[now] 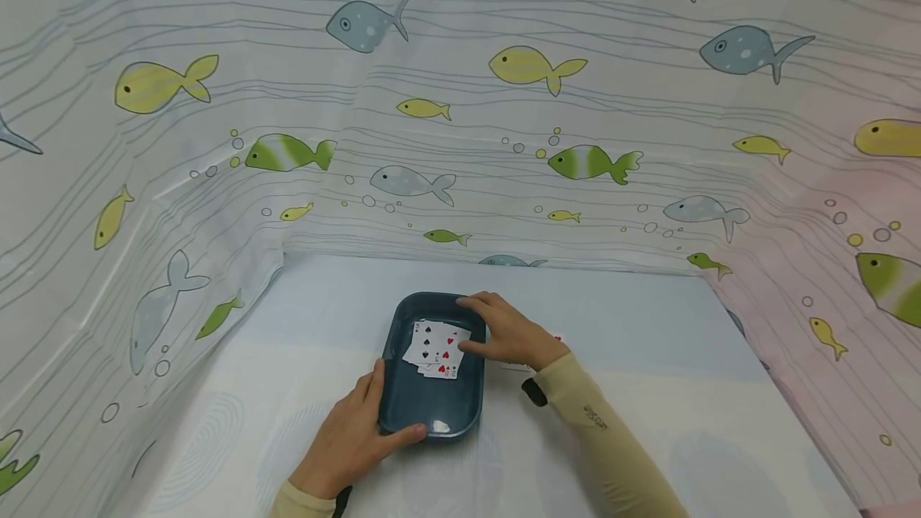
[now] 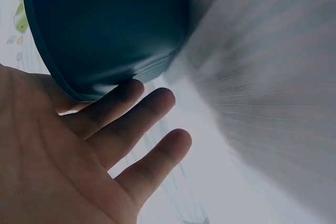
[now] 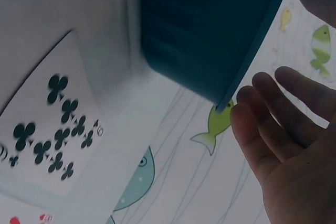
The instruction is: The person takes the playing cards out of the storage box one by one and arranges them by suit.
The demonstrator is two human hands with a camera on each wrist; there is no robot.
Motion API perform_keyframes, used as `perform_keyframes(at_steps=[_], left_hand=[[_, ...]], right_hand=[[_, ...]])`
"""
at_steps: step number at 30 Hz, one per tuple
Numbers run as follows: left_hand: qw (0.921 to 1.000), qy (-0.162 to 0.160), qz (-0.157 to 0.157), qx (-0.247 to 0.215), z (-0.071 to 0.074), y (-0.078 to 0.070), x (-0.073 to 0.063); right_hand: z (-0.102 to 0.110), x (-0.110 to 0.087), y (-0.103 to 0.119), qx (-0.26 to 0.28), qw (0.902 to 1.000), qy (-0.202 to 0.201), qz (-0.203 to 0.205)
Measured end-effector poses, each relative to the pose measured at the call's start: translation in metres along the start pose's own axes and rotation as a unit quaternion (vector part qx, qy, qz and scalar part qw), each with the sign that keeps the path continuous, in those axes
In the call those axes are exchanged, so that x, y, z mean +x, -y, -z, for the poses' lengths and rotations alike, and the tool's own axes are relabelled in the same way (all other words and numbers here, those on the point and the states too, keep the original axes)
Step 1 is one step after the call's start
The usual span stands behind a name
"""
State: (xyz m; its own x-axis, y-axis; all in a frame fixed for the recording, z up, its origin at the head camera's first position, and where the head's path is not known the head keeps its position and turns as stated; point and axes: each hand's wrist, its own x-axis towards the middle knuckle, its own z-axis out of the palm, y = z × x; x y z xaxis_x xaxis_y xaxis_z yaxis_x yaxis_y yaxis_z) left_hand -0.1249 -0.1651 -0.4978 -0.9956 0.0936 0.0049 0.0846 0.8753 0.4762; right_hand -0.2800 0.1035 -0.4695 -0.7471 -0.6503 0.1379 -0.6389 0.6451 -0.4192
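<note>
A dark blue rectangular dish (image 1: pixel 439 414) rests on the table with several playing cards (image 1: pixel 435 346) overlapping inside it, spades and hearts face up. My left hand (image 1: pixel 352 426) spans its near left corner, thumb along the near rim. In the left wrist view its fingers (image 2: pixel 142 103) stretch out, touching or very close to the dish's outer wall (image 2: pixel 105 30). My right hand (image 1: pixel 507 332) reaches over the far right rim, thumb tip by the cards' edge; whether it touches them I cannot tell. The right wrist view shows its fingers (image 3: pixel 262 114) loosely bent with nothing between them.
Right of the dish a nine of clubs (image 3: pixel 58 129) lies face up, with part of a red-marked card (image 3: pixel 29 216) beside it. My right hand partly covers them from above. Fish-patterned sheeting (image 1: pixel 460 142) surrounds the pale table (image 1: pixel 612 318) at the back and sides.
</note>
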Motion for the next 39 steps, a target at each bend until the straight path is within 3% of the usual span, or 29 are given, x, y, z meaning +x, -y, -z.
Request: perform_keyframes(at_steps=[15,24,39], left_hand=[[0.9998,0.000,0.004,-0.018,-0.001,0.000,0.000],[0.9999,-0.004,-0.011,-0.005,0.000,0.000,0.000],[0.9998,-0.006,-0.017,-0.005,-0.001,0.002,0.000]], right_hand=[[-0.012,0.021,0.006,0.005,0.9981,0.054,-0.030],[-0.019,0.032,0.009,0.004,0.9977,0.067,-0.006],[-0.038,0.051,0.014,-0.023,0.9943,0.104,-0.005]])
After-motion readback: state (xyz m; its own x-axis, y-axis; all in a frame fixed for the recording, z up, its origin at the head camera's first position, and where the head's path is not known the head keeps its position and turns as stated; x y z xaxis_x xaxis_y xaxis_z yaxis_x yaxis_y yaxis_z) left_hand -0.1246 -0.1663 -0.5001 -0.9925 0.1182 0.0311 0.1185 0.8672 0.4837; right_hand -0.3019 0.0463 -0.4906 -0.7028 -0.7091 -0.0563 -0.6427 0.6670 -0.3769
